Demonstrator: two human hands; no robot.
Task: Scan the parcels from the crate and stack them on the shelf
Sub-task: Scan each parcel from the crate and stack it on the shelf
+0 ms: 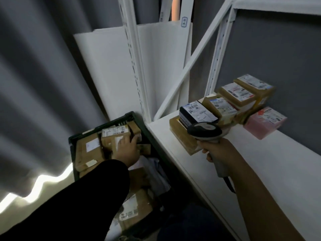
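Left hand point(125, 150) is down in the crate point(104, 124), fingers curled over the edge of a small brown parcel point(114, 135) at the far end, label side up. Right hand point(212, 149) grips the scanner point(205, 131) by the handle, with the head out over the shelf point(260, 167) and the cable trailing below your wrist. Step looks like the pick: parcel grasped, not yet lifted or scanned. Next, you need to lift it free of the boxes packed round it, turn the label to the scanner head, then set it by the shelf stack point(225, 108). That stack sits at the back left of the board, several boxes deep, with a pink parcel point(265, 122) just beside it on the right. More parcels are left in the crate. The shelf board is white with white metal uprights point(132, 63), the crate sits on the floor against the shelf's left end, and a grey curtain point(34, 84) hangs on the left.
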